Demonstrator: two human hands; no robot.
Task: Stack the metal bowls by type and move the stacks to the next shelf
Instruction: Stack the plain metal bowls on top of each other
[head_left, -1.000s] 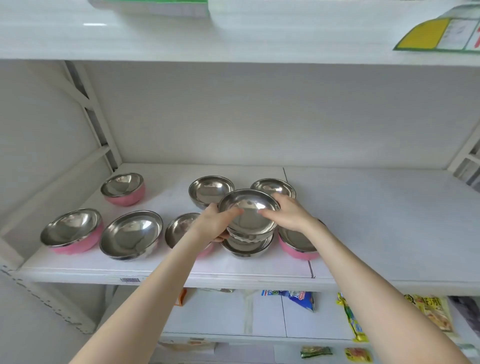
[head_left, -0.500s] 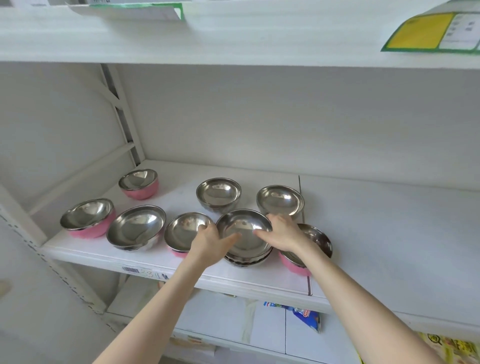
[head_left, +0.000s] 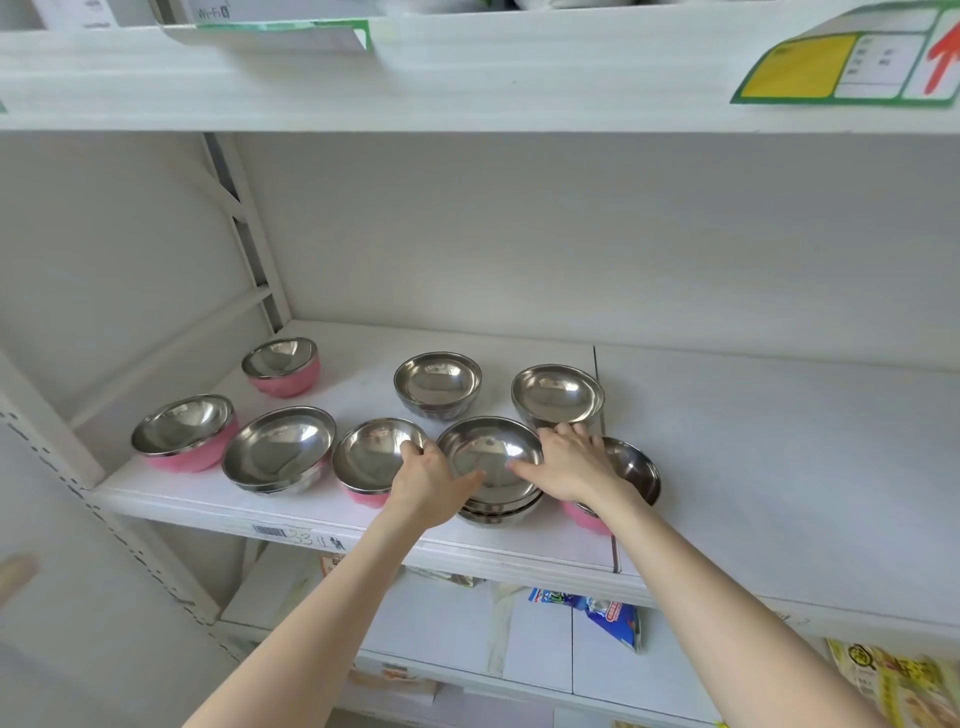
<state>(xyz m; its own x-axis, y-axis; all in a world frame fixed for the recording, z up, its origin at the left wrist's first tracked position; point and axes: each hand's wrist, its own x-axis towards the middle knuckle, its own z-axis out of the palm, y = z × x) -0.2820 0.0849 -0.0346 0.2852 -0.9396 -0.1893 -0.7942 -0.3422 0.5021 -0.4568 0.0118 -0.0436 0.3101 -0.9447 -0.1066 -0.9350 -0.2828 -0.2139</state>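
Near the front edge of the shelf (head_left: 363, 525), the plain steel bowl (head_left: 491, 457) that had been held up a second before was now down on the little stack (head_left: 498, 512). The left hand (head_left: 431, 483) and the right hand (head_left: 571, 462) still had their fingers curled on its rim, one on each side. So the plain stack had grown, I think. Two more plain bowls (head_left: 437, 382) sat behind it, toward the back edge. Pink bowls (head_left: 182, 436) waited along the left end. On the front edge was a barcode sticker (head_left: 270, 531) with scribbled numbers, maybe "33". Up top, a box (head_left: 208, 11) said "Wi-Fi".
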